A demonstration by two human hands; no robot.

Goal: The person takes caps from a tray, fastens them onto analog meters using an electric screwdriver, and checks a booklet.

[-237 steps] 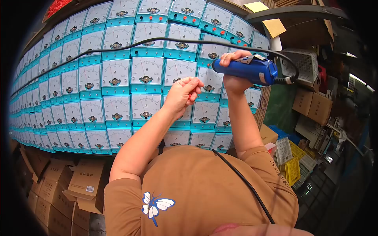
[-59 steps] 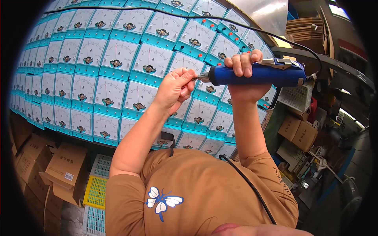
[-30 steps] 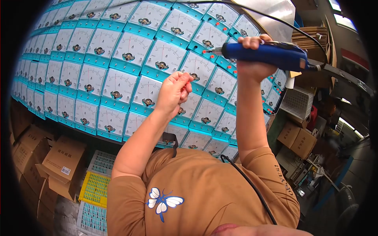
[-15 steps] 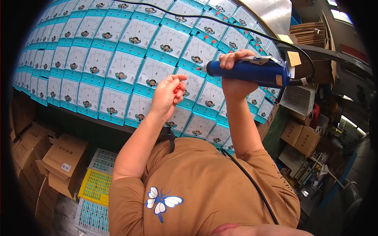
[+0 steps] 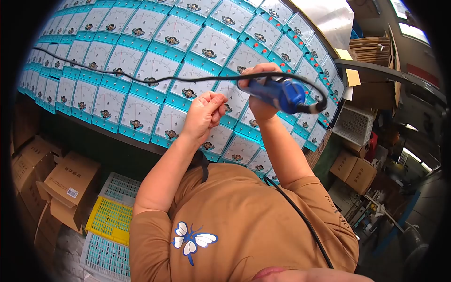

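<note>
1. Cartons (image 5: 70, 177), then crates (image 5: 120, 236), at lower left.
2. My left hand (image 5: 202, 116), over rows of meters (image 5: 136, 113), is curled; its contents I cannot see.
3. My right hand (image 5: 261, 107) grips a blue driver (image 5: 287, 97), also above the meters.

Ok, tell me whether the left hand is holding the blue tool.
No, the blue tool is in the right hand, and the left hand is apart from it.

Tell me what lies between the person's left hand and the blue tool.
In the head view, part of a white-faced meter shows in the gap between the left hand and the blue tool held by the right hand.
</note>
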